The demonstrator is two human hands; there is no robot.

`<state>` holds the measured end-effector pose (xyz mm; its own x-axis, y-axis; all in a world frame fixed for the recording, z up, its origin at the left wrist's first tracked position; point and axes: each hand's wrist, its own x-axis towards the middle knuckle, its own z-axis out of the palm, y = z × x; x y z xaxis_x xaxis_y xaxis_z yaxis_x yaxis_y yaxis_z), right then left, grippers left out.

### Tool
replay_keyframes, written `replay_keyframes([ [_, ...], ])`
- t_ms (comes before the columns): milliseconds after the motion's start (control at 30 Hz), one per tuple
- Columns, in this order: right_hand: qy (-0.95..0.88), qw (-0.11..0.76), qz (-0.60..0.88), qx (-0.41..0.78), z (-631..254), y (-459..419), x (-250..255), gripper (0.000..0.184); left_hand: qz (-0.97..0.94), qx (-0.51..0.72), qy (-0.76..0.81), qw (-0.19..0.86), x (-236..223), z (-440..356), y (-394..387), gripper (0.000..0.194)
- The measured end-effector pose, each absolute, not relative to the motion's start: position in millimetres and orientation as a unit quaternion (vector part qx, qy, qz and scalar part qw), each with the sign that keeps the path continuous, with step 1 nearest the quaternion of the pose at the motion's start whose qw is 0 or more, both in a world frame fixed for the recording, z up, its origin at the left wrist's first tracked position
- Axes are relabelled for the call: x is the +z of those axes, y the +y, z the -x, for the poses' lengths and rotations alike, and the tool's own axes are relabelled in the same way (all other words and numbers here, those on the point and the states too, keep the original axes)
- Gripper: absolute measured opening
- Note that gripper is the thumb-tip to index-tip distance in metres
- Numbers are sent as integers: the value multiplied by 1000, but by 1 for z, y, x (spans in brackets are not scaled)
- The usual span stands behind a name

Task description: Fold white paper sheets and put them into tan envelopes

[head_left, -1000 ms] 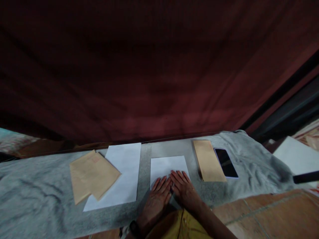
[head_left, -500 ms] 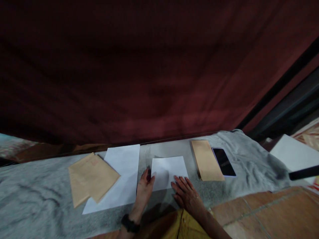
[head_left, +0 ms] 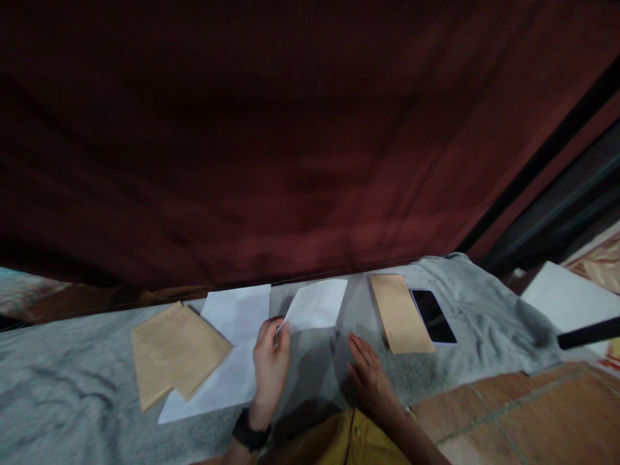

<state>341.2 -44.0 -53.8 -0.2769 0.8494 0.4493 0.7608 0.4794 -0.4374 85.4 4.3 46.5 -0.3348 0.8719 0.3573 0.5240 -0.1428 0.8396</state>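
Between thumb and fingers, my left hand (head_left: 272, 355) pinches the lower left corner of a folded white sheet of paper (head_left: 317, 303), which is raised and tilted above the grey cloth (head_left: 310, 381). My right hand (head_left: 369, 373) holds nothing; its fingers are stretched out just over the cloth, apart from the paper. Left of my left hand lies a larger white paper (head_left: 237, 316), partly covered by brown envelopes (head_left: 179, 352). To the right of my right hand is a brown envelope stack (head_left: 403, 316).
A phone (head_left: 433, 316) with a dark screen lies beside the right-hand envelopes. Behind the cloth-covered surface hangs a dark red curtain (head_left: 310, 161). Tiled floor (head_left: 533, 413) shows at the lower right, with a white board-like object (head_left: 569, 300) and a black bar (head_left: 588, 336) near it.
My left hand has gripped the folded paper and lifted it off the cloth, turning it. My right hand has come off the paper and shifted slightly right.
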Motion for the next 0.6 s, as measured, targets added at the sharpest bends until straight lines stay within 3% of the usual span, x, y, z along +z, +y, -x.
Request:
replay_keyframes([
  [133, -754, 367, 536, 97, -339, -39, -48, 62, -734, 422, 532, -10, 61, -93, -8, 24],
  [367, -693, 430, 563, 133, -342, -46, -33, 84, -879, 251, 399, -72, 31, -104, -60, 44],
  [600, -785, 409, 427, 187, -351, -42, -16, 51, -889, 205, 409, -16, 24, -107, -73, 36],
])
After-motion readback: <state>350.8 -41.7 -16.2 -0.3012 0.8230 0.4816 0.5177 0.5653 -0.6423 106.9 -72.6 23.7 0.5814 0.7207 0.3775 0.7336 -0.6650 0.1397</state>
